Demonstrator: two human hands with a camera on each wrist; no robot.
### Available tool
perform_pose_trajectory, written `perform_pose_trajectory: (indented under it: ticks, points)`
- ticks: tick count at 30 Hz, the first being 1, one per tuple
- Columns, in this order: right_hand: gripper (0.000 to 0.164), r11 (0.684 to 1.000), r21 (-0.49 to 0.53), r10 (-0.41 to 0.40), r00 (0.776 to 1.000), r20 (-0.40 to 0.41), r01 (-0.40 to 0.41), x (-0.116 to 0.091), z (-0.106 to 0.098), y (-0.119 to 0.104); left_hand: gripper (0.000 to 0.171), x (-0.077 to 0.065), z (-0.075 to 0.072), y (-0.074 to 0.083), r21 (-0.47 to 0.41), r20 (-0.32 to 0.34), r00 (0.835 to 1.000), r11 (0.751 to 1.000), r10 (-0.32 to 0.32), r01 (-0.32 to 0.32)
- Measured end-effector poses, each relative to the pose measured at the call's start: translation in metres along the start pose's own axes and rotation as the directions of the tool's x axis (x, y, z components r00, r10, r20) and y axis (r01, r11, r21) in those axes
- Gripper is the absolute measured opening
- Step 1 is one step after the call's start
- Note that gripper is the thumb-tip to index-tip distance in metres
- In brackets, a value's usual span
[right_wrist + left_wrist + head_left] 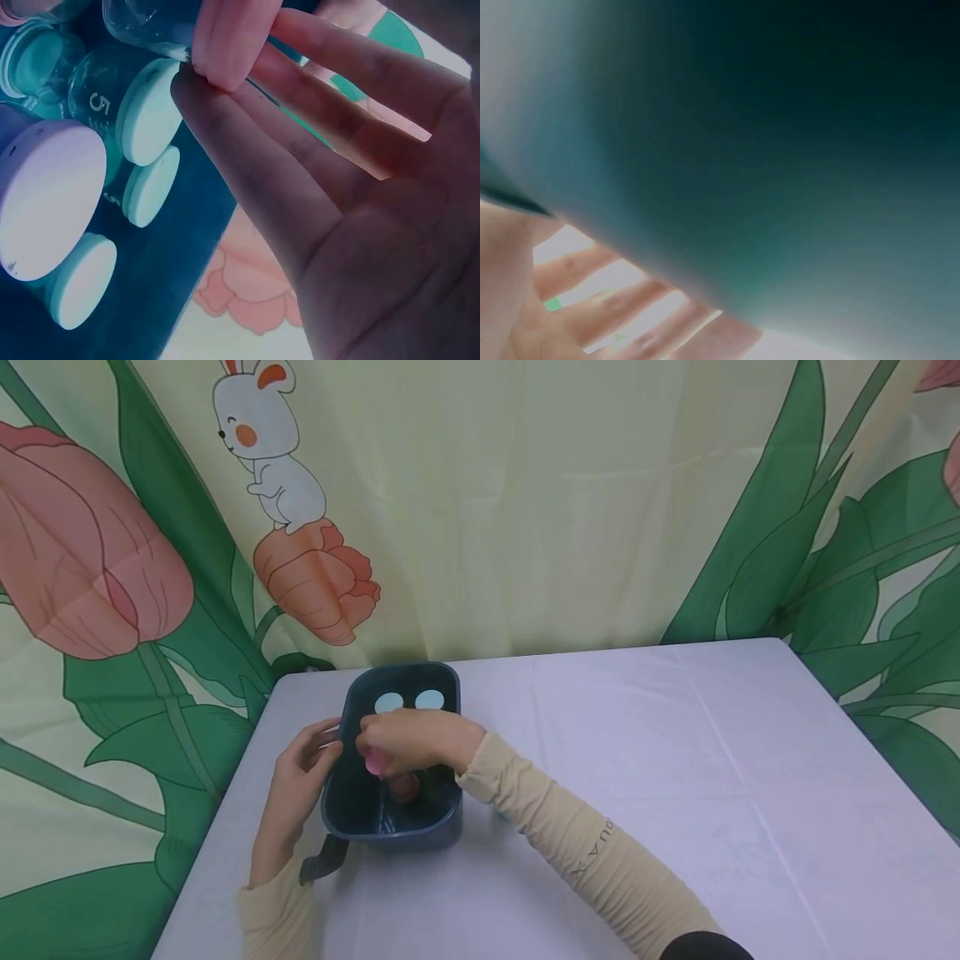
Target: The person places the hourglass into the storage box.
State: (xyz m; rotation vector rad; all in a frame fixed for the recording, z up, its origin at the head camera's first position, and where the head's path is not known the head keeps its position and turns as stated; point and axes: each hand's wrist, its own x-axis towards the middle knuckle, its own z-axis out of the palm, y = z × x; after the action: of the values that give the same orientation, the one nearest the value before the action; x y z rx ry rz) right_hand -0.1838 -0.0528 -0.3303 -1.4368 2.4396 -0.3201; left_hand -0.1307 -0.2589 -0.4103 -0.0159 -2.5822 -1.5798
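Note:
A dark blue bin [352, 817] stands at the left of the table. My right hand [420, 739] reaches into it and holds a clear jar by its pink lid [238, 37]; the fingertips lie along the lid's side. Around it in the bin are clear jars with pale mint lids [154, 112] and one with a larger lilac lid [54, 199]. A reddish-brown round thing [403, 787] shows below the hand. With spread, fairly straight fingers, my left hand [300, 777] touches the bin's left outer wall.
The bin stands on a white-covered table [637, 760]. Two pale lids [429, 699] show at the bin's far end. A curtain [562, 510] printed with flowers and a rabbit hangs behind the table. A small teal edge [501, 814] peeks out beside the right sleeve.

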Motion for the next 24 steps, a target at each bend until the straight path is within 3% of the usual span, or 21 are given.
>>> perform_pose_trajectory:
  ticks: [24]
  points:
    - [0.024, 0.999, -0.037, -0.017, 0.998, 0.065, 0.019, 0.015, 0.011, -0.003, 0.047, 0.0, -0.001, 0.0, 0.014, -0.005, 1.0, 1.0, -0.016, 0.016]
